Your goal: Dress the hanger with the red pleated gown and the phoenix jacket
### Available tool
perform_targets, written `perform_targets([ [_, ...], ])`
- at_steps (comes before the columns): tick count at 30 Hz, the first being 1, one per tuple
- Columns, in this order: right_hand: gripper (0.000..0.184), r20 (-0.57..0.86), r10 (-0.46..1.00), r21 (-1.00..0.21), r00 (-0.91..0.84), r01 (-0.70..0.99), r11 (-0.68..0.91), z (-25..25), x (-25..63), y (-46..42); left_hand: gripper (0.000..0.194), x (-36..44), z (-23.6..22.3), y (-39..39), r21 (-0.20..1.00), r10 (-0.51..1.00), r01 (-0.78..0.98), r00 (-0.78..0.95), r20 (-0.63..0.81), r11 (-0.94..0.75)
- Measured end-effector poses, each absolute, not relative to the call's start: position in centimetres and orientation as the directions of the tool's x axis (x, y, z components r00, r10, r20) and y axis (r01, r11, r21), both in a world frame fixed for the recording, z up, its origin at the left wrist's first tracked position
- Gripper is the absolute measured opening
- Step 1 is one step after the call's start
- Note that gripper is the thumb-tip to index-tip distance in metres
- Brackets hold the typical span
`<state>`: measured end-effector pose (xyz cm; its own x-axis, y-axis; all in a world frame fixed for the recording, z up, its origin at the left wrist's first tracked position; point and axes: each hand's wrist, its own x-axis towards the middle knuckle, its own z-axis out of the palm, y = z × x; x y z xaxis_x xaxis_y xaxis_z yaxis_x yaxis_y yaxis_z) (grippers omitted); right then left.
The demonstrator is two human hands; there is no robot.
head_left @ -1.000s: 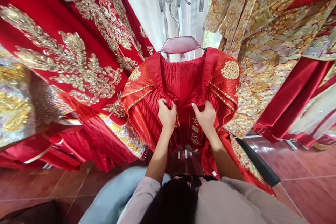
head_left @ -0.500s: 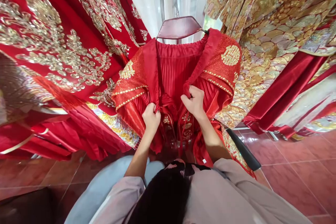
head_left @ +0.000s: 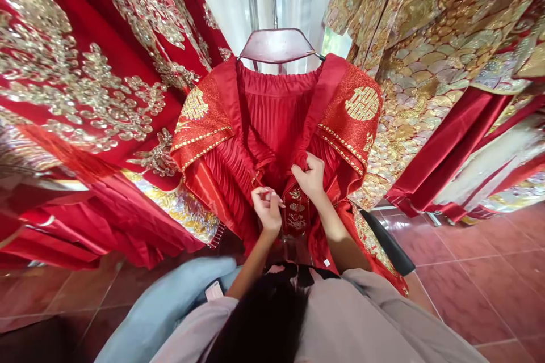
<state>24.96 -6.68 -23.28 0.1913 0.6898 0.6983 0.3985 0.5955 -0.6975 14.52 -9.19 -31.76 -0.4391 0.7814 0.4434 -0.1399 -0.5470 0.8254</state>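
A red pleated jacket (head_left: pixel 225 170) with gold-embroidered shoulder panels hangs on a dark red hanger (head_left: pixel 276 45) in front of me. Its front stands parted, showing the pleated inside of the back. My right hand (head_left: pixel 310 177) is closed around the right front edge, thumb on top. Lower down at the left front edge is my left hand (head_left: pixel 267 207), its fingers curled in against the red cloth; the exact pinch is partly hidden. Between and below the hands, a gold-embroidered strip (head_left: pixel 297 207) shows.
A red gown with silver beading (head_left: pixel 85 74) hangs close on the left. Gold scale-patterned garments (head_left: pixel 409 85) hang on the right, beside red velvet pieces (head_left: pixel 451 147). A black bar-like object (head_left: pixel 389 244) lies low at the right above the tiled floor (head_left: pixel 468 289).
My left hand has moved down and to the right along the front edge, and its fingers have turned up. My right hand has slid slightly down. The jacket's shoulders lie flatter.
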Motion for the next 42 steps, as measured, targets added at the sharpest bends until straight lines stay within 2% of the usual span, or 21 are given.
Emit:
perform_targets([
  [3,0.025,0.666,0.712,-0.731,0.224,0.388,0.562,-23.9,25.3,-6.6,0.028,15.5,-35.4,-9.4,0.926,0.900,-0.135,-0.320,0.296,-0.353],
  [5,0.025,0.659,0.715,-0.740,0.235,0.372,0.560,-24.2,25.2,-6.8,0.039,15.9,-36.5,-8.4,0.954,0.911,0.031,-0.292,0.293,-0.297],
  [9,0.025,0.654,0.717,-0.749,0.242,0.338,0.570,-24.5,24.9,-7.5,0.046,15.9,-36.6,-5.1,0.859,0.869,0.456,-0.299,0.395,-0.234],
  [12,0.026,0.633,0.735,-0.763,0.245,0.359,0.537,-24.9,24.7,-7.8,0.041,15.6,-36.9,-3.1,0.781,0.868,0.598,-0.274,0.413,-0.182],
  [16,0.029,0.594,0.764,-0.778,0.250,0.420,0.468,-25.3,25.1,-8.1,0.024,15.3,-38.6,-2.7,0.759,0.898,0.626,-0.211,0.386,-0.179],
  [19,0.032,0.484,0.857,-0.750,0.176,0.587,0.303,-25.9,25.8,-8.4,0.008,15.0,-40.5,-4.3,0.755,0.920,0.632,-0.168,0.355,-0.176],
  [20,0.033,0.399,0.906,-0.711,0.146,0.673,0.205,-26.4,26.0,-8.6,0.006,14.8,-41.0,-5.0,0.752,0.925,0.636,-0.156,0.346,-0.174],
  [23,0.032,0.007,0.996,-0.491,0.088,0.868,-0.073,-28.6,26.1,-9.6,0.015,14.4,-42.2,-7.1,0.735,0.937,0.655,-0.120,0.327,-0.173],
  [25,0.031,-0.168,0.984,-0.411,0.057,0.903,-0.122,-30.2,25.6,-10.7,0.015,14.2,-42.5,-8.2,0.724,0.942,0.668,-0.106,0.318,-0.169],
  [26,0.030,-0.203,0.979,-0.410,0.032,0.905,-0.115,-30.9,25.3,-11.2,0.014,14.1,-42.6,-8.6,0.721,0.944,0.673,-0.102,0.313,-0.166],
  [31,0.033,-0.228,0.971,-0.480,-0.074,0.876,-0.046,-32.0,24.0,-13.5,0.019,13.6,-42.8,-10.7,0.714,0.956,0.686,-0.097,0.277,-0.138],
  [34,0.025,-0.231,0.963,-0.571,-0.141,0.821,-0.017,-32.0,23.6,-13.8,0.019,13.4,-42.9,-11.7,0.707,0.962,0.697,-0.093,0.257,-0.122],
  [39,0.023,-0.204,0.979,-0.614,0.003,0.778,-0.130,-32.9,22.9,-13.7,0.019,13.0,-43.1,-12.2,0.691,0.965,0.714,-0.087,0.247,-0.113],
  [42,0.019,-0.182,0.981,-0.776,0.063,0.603,-0.183,-33.4,22.6,-13.6,0.021,12.9,-43.0,-12.1,0.684,0.965,0.720,-0.081,0.250,-0.117],
])
